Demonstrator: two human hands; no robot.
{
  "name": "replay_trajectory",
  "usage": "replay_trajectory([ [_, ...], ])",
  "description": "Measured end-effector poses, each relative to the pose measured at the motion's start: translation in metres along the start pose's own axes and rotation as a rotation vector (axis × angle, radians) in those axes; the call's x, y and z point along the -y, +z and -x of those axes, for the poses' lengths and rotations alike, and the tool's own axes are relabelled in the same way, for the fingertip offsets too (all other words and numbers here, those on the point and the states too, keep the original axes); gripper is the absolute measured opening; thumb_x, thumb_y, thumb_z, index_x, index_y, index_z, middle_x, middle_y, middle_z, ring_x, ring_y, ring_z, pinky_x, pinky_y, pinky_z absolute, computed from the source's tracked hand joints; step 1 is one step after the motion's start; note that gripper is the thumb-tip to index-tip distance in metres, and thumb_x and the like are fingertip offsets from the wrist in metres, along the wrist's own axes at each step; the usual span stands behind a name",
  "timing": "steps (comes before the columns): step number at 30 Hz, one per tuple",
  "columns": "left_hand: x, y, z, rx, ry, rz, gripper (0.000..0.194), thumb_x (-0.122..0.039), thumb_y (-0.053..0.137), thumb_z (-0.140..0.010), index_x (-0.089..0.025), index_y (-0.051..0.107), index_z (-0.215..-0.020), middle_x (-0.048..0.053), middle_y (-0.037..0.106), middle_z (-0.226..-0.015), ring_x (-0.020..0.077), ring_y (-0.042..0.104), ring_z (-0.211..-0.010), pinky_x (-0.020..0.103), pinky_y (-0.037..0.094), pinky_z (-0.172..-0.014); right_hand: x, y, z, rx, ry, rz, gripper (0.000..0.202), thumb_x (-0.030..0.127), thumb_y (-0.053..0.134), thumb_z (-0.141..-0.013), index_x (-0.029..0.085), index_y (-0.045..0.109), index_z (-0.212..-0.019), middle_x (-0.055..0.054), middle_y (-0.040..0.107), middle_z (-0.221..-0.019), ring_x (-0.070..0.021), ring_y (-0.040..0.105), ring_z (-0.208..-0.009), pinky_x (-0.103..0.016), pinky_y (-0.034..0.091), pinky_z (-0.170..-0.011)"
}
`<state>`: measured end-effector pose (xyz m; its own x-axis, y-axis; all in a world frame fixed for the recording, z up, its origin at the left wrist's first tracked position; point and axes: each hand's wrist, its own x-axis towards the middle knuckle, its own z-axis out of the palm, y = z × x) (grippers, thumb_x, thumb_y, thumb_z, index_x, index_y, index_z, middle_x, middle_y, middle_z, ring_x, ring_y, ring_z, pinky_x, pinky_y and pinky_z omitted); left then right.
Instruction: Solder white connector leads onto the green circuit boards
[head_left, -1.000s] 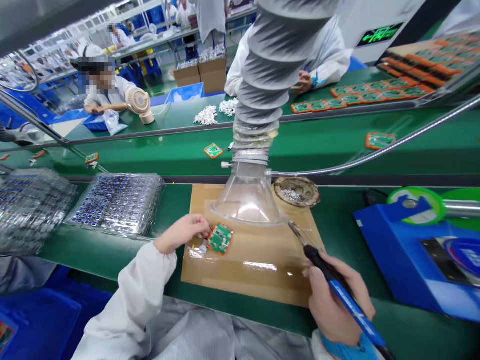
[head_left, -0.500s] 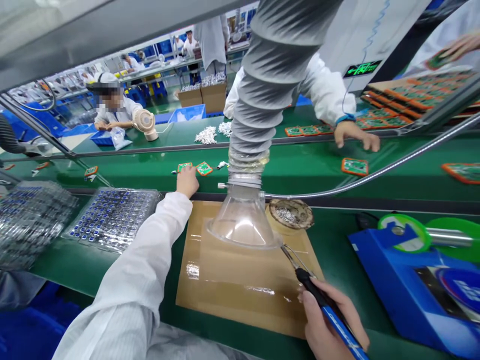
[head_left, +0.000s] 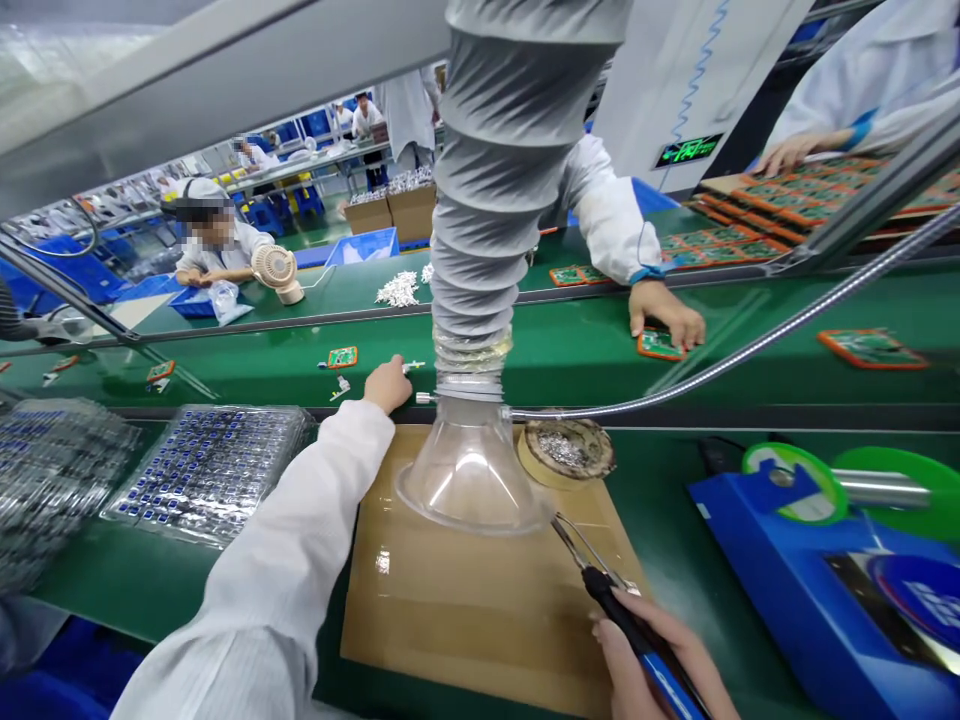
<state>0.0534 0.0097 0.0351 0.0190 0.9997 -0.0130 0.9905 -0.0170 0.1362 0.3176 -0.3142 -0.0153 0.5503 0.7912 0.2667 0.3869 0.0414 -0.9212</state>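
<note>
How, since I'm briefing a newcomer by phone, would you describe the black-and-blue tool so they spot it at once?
Follow the thick grey ribbed hose down to its clear plastic funnel. Below and right of that, the right hand holds the slim black-and-blue pen-shaped tool. Unlike the bulky blue stand further right, it ends in thin metal rods.

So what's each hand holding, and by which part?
Right hand: soldering iron, by its handle. Left hand: at a small white connector; whether gripped, can't tell.
</note>
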Motion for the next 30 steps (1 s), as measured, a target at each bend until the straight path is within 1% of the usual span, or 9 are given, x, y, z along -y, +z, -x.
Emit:
replay_trajectory([
  [3,0.016,-0.018,0.043,-0.025,0.005,0.071,0.031,-0.014,0.055,-0.089,-0.017,0.062,-0.119,0.012,0.076,-0.100,0.0248,0.071,-0.095,0.032,0.049,-0.080,-0.005,-0.001,0.000,0.008,-0.054,-0.002,0.023,0.043,0.076,-0.083,0.026,0.075,-0.098,-0.004,0.077,-0.093,-0.0262,0.075,-0.081,-0.035,0.058,-0.074],
  [5,0.028,-0.031,0.078,0.010,0.035,0.250,0.024,-0.016,0.059,-0.084,-0.019,0.065,-0.107,0.004,0.074,-0.084,0.0196,0.069,-0.079,0.028,0.047,-0.070,-0.005,-0.001,0.000,0.015,-0.062,-0.007,0.021,0.042,0.075,-0.084,0.026,0.075,-0.098,-0.004,0.077,-0.094,-0.0260,0.075,-0.083,-0.035,0.058,-0.076],
  [9,0.044,-0.046,0.148,0.284,-0.018,0.785,0.021,-0.014,0.065,-0.073,-0.017,0.063,-0.094,-0.005,0.064,-0.059,0.0109,0.057,-0.053,0.022,0.040,-0.055,-0.006,0.001,0.000,0.018,-0.050,0.008,0.024,0.044,0.075,-0.084,0.025,0.075,-0.099,-0.005,0.076,-0.097,-0.0259,0.074,-0.084,-0.034,0.057,-0.075],
  [13,0.036,-0.031,0.197,0.598,-0.194,1.233,0.020,-0.023,0.077,-0.071,-0.015,0.063,-0.082,0.003,0.073,-0.067,0.0100,0.062,-0.055,0.021,0.044,-0.055,-0.007,0.002,-0.002,0.023,-0.111,0.007,0.027,0.043,0.076,-0.083,0.023,0.074,-0.100,-0.006,0.076,-0.096,-0.0240,0.073,-0.081,-0.032,0.056,-0.070],
  [16,0.019,-0.007,0.221,0.570,-0.272,1.526,0.031,-0.026,0.086,-0.067,-0.014,0.064,-0.084,0.012,0.079,-0.094,0.0146,0.073,-0.078,0.025,0.054,-0.072,-0.003,0.004,-0.004,-0.007,-0.104,-0.005,0.027,0.042,0.076,-0.081,0.020,0.074,-0.098,-0.008,0.075,-0.091,-0.0217,0.070,-0.071,-0.031,0.054,-0.064],
  [19,0.001,0.015,0.242,0.500,-0.175,1.656,0.039,-0.020,0.085,-0.069,-0.014,0.066,-0.102,0.016,0.075,-0.119,0.0197,0.074,-0.101,0.031,0.056,-0.091,-0.001,0.005,-0.002,-0.006,-0.068,-0.039,0.028,0.042,0.074,-0.082,0.019,0.073,-0.098,-0.008,0.075,-0.089,-0.0211,0.069,-0.069,-0.032,0.055,-0.064],
  [24,-0.016,0.036,0.273,0.442,0.201,1.432,0.039,-0.009,0.060,-0.086,-0.018,0.065,-0.124,0.017,0.061,-0.142,0.0243,0.067,-0.122,0.042,0.054,-0.103,0.001,0.013,0.007,0.027,0.004,-0.085,0.034,0.044,0.075,-0.082,0.019,0.071,-0.106,-0.008,0.075,-0.093,-0.0223,0.073,-0.073,-0.036,0.058,-0.071],
  [27,-0.022,0.036,0.279,0.277,0.579,0.874,0.052,-0.001,0.050,-0.085,-0.026,0.066,-0.128,0.010,0.052,-0.153,0.0259,0.051,-0.139,0.048,0.043,-0.114,0.003,0.018,0.010,0.029,0.017,-0.112,0.035,0.044,0.074,-0.084,0.019,0.070,-0.107,-0.009,0.075,-0.097,-0.0217,0.074,-0.074,-0.037,0.059,-0.073],
  [30,-0.029,0.032,0.272,0.162,0.842,0.377,0.053,-0.004,0.051,-0.090,-0.028,0.061,-0.137,0.009,0.057,-0.148,0.0286,0.045,-0.140,0.051,0.035,-0.116,0.002,0.021,0.008,0.037,0.024,-0.136,0.035,0.044,0.073,-0.085,0.018,0.069,-0.108,-0.009,0.075,-0.094,-0.0210,0.073,-0.072,-0.035,0.060,-0.069],
])
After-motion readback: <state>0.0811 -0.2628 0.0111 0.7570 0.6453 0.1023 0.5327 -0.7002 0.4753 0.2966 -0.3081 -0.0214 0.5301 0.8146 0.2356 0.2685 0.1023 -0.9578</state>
